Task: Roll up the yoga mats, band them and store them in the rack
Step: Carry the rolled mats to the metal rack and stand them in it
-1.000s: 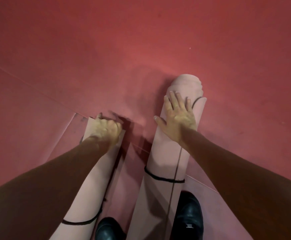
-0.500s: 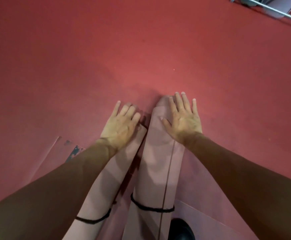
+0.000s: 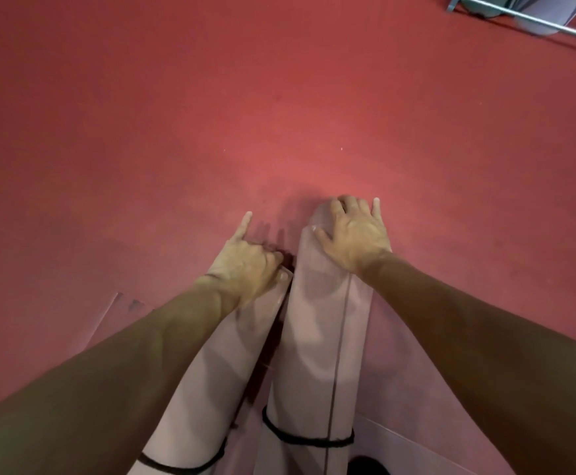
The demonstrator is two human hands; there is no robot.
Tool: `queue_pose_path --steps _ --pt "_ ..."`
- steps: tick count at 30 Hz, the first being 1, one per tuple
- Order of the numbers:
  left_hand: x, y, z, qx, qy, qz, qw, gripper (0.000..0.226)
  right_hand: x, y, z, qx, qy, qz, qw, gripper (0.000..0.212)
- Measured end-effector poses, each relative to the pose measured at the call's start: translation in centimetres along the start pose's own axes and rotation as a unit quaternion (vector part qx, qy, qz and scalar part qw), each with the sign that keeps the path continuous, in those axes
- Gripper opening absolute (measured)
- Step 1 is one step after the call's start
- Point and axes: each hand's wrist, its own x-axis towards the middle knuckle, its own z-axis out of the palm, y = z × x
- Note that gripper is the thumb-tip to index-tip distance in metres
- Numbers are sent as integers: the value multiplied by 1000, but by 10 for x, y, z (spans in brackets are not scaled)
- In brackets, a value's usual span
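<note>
Where both palms had lain flat half a second before, the left hand (image 3: 245, 265) gripped the top of the left mat (image 3: 211, 371), forefinger straight, and the right hand (image 3: 356, 234) curled over the end of the right mat (image 3: 317, 337). Both rolls wore black bands (image 3: 300, 438); probably a lift toward the rack (image 3: 536, 20), well apart.

- My two rolled mats (image 3: 324, 337) are pale dusty pink, plain.
- Each band (image 3: 305, 439) is black.
- The floor (image 3: 211, 114) is red.
- The rack (image 3: 526, 18) looks grey.
</note>
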Motion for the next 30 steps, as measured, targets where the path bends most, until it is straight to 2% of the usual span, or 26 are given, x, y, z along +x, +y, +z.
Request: queue_pose_path --steps 3,8,12,14,19,21,26,30 --pt "-8 4 -7 -18 14 -26 999 36 0 -4 -7 22 20 11 999 60" --pt "-24 7 -13 -38 70 -52 995 35 -12 -10 -29 53 43 42 997 57" --pt "-48 4 -30 -46 279 -53 958 40 -44 -32 -67 3 40 51 998 47" --pt "-71 3 -49 -55 317 -62 945 39 -68 -45 -91 25 54 53 997 44" --pt "-144 -5 -103 -67 419 -54 904 25 -152 -75 -141 131 149 37 979 30" --pt "-179 -9 -125 -62 450 -28 890 29 -190 -85 -161 165 204 31 964 33" --pt "-249 -6 -189 -49 495 20 867 35 -273 -106 -218 260 266 49 927 39" --pt "-280 7 -237 -45 539 35 840 46 -305 -100 -260 257 362 72 893 34"
